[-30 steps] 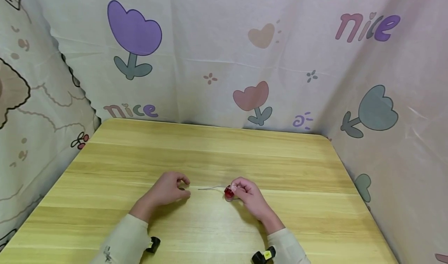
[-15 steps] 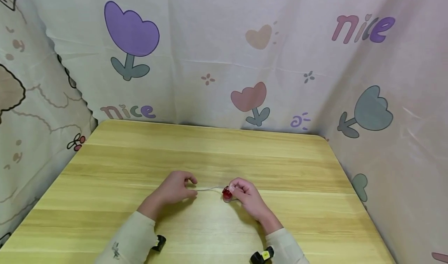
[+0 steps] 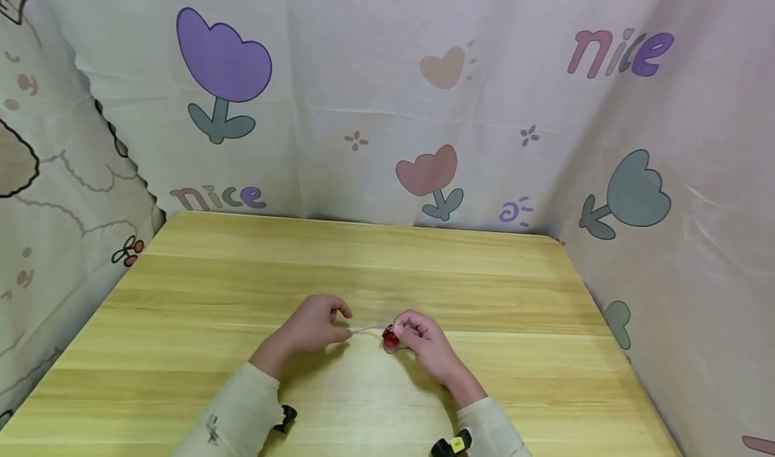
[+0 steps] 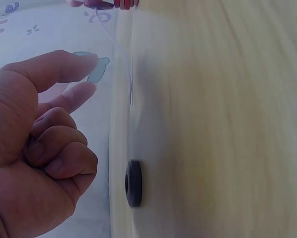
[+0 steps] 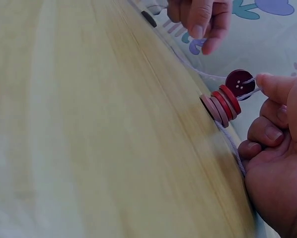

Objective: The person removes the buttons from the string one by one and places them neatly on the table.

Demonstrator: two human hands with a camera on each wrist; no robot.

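Note:
My right hand (image 3: 426,342) pinches a thin white string (image 5: 233,144) between thumb and forefinger. Threaded on it are several buttons (image 5: 223,105) in red and pink, and a dark red button (image 5: 239,84) with small holes sits nearest the fingertips. To the left, the string's free end (image 4: 130,94) reaches toward my left hand (image 3: 315,326). That hand's thumb and forefinger are apart with nothing between them, while its other fingers are bent. Close by my left hand, a black button (image 4: 134,183) lies on the table; in the head view the hand hides it.
The wood-grain table (image 3: 357,262) stretches out around both hands. Behind it hangs a pale curtain (image 3: 351,73) printed with flowers, continuing along both sides. A small black device (image 3: 451,443) is at the right cuff, another black device (image 3: 286,418) at the left.
My left hand has moved right, bringing its fingertips up to the string's free end in the head view. My right hand keeps its pinch, nearly still.

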